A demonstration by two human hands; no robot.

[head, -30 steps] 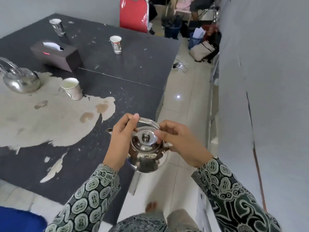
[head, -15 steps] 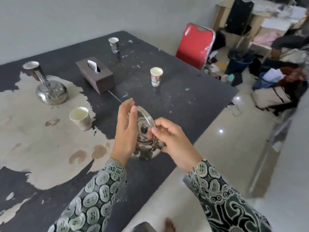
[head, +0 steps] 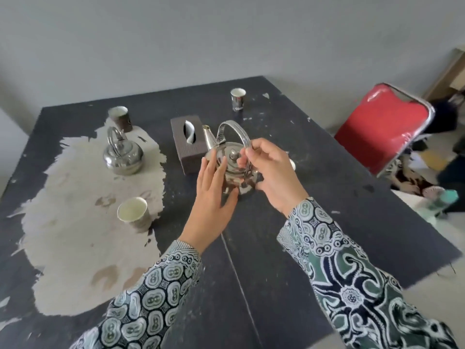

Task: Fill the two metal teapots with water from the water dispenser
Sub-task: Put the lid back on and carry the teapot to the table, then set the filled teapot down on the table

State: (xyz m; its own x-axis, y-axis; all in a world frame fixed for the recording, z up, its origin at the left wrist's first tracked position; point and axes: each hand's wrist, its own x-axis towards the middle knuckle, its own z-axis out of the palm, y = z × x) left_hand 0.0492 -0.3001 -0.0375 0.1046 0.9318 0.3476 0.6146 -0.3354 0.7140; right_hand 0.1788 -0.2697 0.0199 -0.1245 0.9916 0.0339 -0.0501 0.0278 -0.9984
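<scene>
A small metal teapot (head: 230,161) with its lid on stands at the middle of the dark table (head: 327,197), spout pointing away. My right hand (head: 271,172) pinches its raised arched handle near the lid. My left hand (head: 212,197) lies with straight fingers against the pot's left side. A second metal teapot (head: 122,154), lid on and handle up, stands apart on the worn pale patch at the left. No water dispenser is in view.
A brown tissue box (head: 187,142) sits just behind the held teapot. Paper cups stand at the near left (head: 133,215), far left (head: 119,118) and far middle (head: 237,99). A red chair (head: 385,132) stands by the table's right edge, with bags on the floor beyond.
The view swung from the floor and wall back over the table. The teapot, held in the air before, now rests on the table, and my left fingers have straightened against it.
</scene>
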